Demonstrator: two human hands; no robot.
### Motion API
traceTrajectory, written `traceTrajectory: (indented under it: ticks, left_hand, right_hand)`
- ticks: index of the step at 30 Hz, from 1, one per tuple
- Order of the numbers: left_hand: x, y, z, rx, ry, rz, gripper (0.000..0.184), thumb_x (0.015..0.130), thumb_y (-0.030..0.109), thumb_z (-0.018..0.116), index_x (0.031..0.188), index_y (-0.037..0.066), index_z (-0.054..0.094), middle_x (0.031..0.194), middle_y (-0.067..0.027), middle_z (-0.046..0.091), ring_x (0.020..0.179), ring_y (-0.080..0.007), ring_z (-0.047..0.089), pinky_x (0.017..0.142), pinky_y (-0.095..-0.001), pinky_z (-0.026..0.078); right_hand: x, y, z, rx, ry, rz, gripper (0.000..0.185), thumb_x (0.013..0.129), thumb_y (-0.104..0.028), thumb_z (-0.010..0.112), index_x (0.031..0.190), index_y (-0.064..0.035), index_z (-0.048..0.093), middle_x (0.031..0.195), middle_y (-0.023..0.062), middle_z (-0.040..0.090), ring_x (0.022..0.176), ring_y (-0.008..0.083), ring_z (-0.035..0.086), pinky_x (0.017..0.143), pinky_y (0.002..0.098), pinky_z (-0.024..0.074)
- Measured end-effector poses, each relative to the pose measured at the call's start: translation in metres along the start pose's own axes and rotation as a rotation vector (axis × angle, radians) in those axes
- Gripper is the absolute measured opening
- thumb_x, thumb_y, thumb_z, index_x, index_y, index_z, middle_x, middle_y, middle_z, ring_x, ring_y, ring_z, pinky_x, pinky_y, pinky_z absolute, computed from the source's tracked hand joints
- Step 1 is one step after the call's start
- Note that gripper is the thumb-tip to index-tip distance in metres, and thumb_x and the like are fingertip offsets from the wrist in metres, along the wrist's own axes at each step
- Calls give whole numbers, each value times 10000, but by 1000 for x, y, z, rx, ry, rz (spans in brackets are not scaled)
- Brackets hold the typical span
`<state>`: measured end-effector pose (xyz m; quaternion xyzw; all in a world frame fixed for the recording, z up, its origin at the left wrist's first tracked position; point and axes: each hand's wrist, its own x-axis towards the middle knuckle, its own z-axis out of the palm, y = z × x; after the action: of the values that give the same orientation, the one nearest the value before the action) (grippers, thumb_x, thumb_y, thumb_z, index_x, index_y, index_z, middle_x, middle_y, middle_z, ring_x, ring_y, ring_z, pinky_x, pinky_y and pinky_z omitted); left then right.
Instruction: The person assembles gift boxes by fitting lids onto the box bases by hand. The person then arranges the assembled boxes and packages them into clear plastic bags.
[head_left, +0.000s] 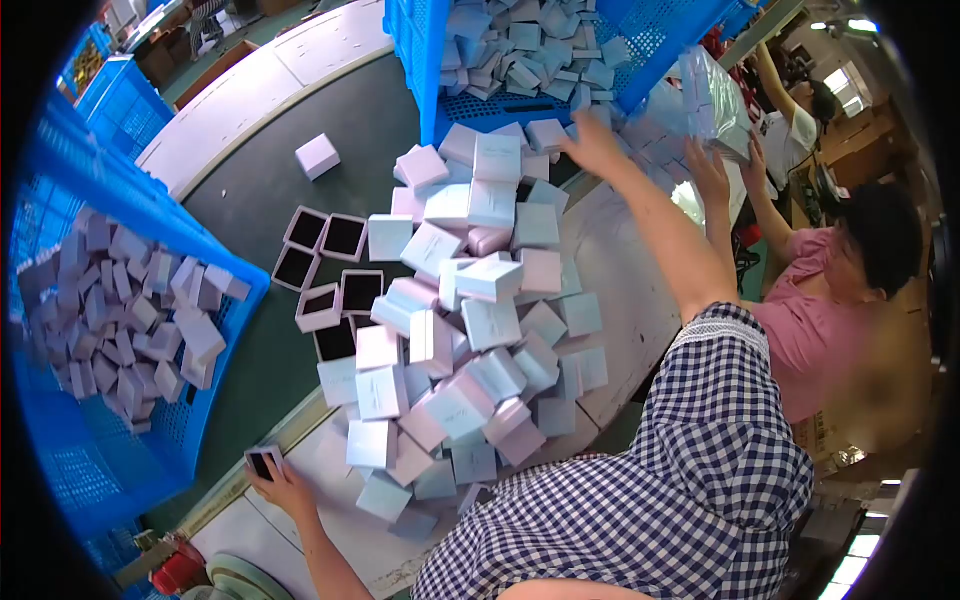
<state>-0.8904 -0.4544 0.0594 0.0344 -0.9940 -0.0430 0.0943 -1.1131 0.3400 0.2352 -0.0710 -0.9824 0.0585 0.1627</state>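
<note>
My left hand is closed around a small open box with a black inside, near the front edge of the conveyor belt. My right hand reaches to the far end of a large pile of pale pink and light blue small boxes. Its fingers are apart beside a pale box, and whether they touch it is unclear. Several open box bases with black insides lie on the dark belt, left of the pile. One closed pink box sits alone farther up.
A blue crate full of small boxes stands tilted at the left. Another blue crate with light blue boxes is at the top. At the right, a person in pink handles a clear plastic-wrapped stack. A red object is at lower left.
</note>
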Motion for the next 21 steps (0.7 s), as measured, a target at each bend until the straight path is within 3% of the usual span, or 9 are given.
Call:
traceTrajectory:
  ticks: [4, 9, 11, 15, 17, 19, 21]
  left_hand:
    - [-14, 8, -25, -27, -65, 39, 458, 941, 99, 541, 1395, 113, 484, 1520, -324, 192, 1345, -521, 277, 1073, -560, 287]
    - [-20, 15, -37, 63, -126, -16, 448, 940, 98, 538, 1384, 101, 477, 1513, -320, 206, 1346, -523, 276, 1078, -562, 281]
    - [-21, 13, -35, 72, -172, -31, 452, 944, 111, 536, 1390, 95, 466, 1500, -330, 214, 1341, -528, 282, 1078, -572, 278]
    - [-18, 11, -41, 55, -221, 15, 448, 950, 123, 529, 1391, 86, 463, 1486, -346, 220, 1338, -534, 280, 1081, -578, 270]
    - [-15, 17, -41, 87, -213, -10, 455, 952, 121, 525, 1400, 83, 455, 1479, -358, 216, 1339, -533, 279, 1086, -571, 268]
    - [-17, 13, -36, 121, -214, 21, 468, 954, 129, 520, 1415, 95, 444, 1485, -343, 218, 1344, -525, 276, 1093, -560, 268]
    - [-16, 11, -55, 138, -259, 6, 474, 958, 139, 507, 1425, 103, 435, 1495, -328, 212, 1350, -521, 265, 1093, -561, 267]
  right_hand:
    - [43, 104, 26, -84, -16, 182, 524, 786, -370, 703, 1029, 51, 505, 986, 269, 626, 949, 440, 603, 810, 500, 497]
    - [97, 153, 73, -151, 59, 350, 704, 763, -497, 724, 1066, 104, 516, 992, 295, 636, 978, 430, 618, 815, 488, 508]
    - [109, 174, 96, -69, -83, 557, 783, 732, -551, 735, 1076, 127, 549, 1004, 308, 646, 984, 430, 633, 831, 467, 515]
    - [102, 168, 130, -113, 4, 497, 602, 750, -491, 689, 985, 61, 643, 1011, 295, 663, 969, 446, 642, 857, 468, 507]
    - [102, 131, 115, -25, 19, 480, 466, 755, -412, 656, 950, 10, 673, 1004, 271, 667, 964, 438, 633, 869, 485, 490]
    - [106, 127, 121, -126, -58, 259, 454, 733, -398, 652, 914, 18, 674, 991, 244, 664, 936, 417, 627, 883, 496, 471]
    - [107, 80, 94, -85, 122, 97, 448, 716, -379, 656, 894, 33, 666, 977, 216, 663, 920, 401, 617, 885, 511, 461]
